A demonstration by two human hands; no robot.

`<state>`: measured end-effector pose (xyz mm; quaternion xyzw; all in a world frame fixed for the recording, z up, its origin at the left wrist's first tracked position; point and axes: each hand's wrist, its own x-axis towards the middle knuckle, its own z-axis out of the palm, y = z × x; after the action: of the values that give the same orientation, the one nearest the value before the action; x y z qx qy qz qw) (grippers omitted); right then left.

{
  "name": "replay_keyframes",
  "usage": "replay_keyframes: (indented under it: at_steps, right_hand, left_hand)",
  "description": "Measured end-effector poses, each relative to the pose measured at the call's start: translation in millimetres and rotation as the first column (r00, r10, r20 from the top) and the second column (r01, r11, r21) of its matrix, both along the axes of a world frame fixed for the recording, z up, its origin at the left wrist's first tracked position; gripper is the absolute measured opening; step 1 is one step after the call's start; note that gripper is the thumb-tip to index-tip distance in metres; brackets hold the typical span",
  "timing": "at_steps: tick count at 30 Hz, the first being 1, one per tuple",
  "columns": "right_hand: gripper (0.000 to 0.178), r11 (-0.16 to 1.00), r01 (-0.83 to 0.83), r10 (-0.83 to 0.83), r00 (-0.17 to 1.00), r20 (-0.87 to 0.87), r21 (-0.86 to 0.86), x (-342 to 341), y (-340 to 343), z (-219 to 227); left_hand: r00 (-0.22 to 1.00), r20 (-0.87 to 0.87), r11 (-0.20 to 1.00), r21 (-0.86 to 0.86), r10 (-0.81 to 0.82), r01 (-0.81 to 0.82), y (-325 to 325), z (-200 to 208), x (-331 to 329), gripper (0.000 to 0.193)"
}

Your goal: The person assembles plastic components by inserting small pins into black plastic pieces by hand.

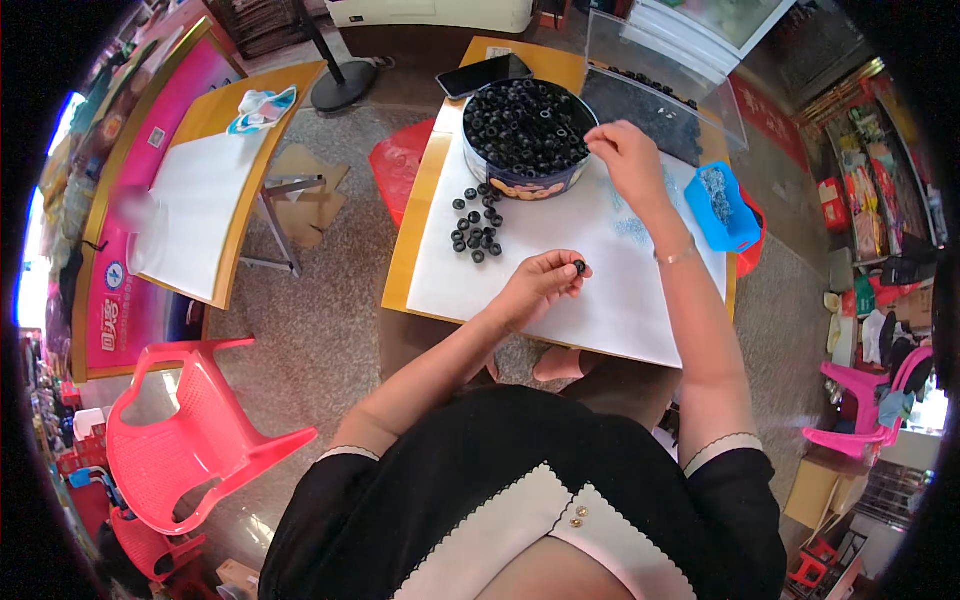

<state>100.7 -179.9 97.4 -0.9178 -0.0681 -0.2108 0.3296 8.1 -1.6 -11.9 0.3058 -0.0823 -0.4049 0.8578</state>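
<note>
In my left hand (543,285), a small black ring-shaped piece (579,267) is pinched between thumb and fingertips, above the near part of the white-covered table. My right hand (628,165) is raised by the right rim of a round tin (530,188), its fingers drawn together; whatever they hold is too small to make out. Black ring-shaped pieces (525,125) fill the tin to the top. Left of it lies a loose cluster of similar pieces (478,225) on the white sheet (440,285).
Tiny pale bits (630,228) lie under my right forearm. A blue tray (735,232) sits at the table's right edge, and a clear plastic box (690,110) with black pieces stands behind. Beside the tin rests a phone (484,75). A pink chair (190,440) is at left.
</note>
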Motion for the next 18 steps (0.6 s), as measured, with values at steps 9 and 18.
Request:
replay_keyframes:
  at_steps: [9, 18]
  right_hand:
    - [0.010, 0.758, -0.138, -0.006, 0.976, -0.218, -0.638, 66, 25, -30]
    - [0.006, 0.946, -0.067, 0.103, 0.990, 0.098, -0.317, 81, -6, -6]
  left_hand:
    - [0.999, -0.013, 0.999, -0.034, -0.038, 0.038, 2, -2, 0, 0.020]
    - [0.998, -0.028, 0.998, -0.026, -0.054, 0.054, 1, 0, 0, 0.019]
